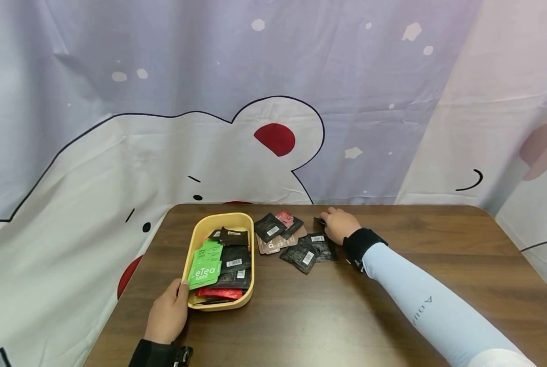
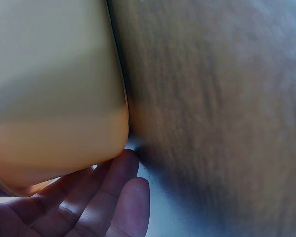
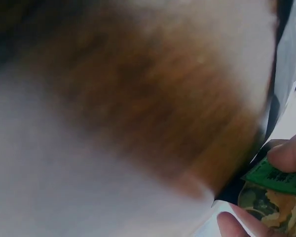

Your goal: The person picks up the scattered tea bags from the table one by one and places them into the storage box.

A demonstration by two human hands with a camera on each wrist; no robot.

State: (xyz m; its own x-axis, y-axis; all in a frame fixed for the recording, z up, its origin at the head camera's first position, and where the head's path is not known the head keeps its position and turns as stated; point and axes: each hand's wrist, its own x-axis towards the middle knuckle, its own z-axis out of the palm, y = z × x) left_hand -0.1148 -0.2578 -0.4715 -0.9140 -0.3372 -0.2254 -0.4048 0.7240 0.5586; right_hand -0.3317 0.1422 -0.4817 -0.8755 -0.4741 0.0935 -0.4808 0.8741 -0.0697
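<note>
Brown wooden table (image 1: 392, 306), cartoon-print curtain (image 1: 163, 127) behind. Our left hand (image 1: 168, 312) rests against the near-left corner of the yellow tray (image 1: 197, 235) — thumb up on the rim, the fingers (image 2: 119, 182) lying fairly straight and close together under the tray's rounded corner, as the left wrist view shows. The tray's long axis runs away from us, tilted slightly rightward; it holds dark packets, a red one and a green LeTea sachet (image 1: 206, 265) that lies lengthwise with its lower end over the near rim.

Our right hand (image 1: 339, 225) is at the far side of the loose pile of sachets (image 1: 296, 242), just right of the tray. It pinches a small sachet (image 3: 274, 190) — green top edge, camouflage-like print below — between a finger (image 3: 291, 153) above and another below. In the head view only a dark corner of it (image 1: 320, 221) pokes out left of the knuckles. Its long axis we cannot tell; most of it is hidden or out of frame.

Judgement on handling: these foil sachets look light, thin and flexible, slick on the face, likely to slide over each other. Best taken by a sealed edge or corner, with a fingertip pinch, not by the padded middle.
</note>
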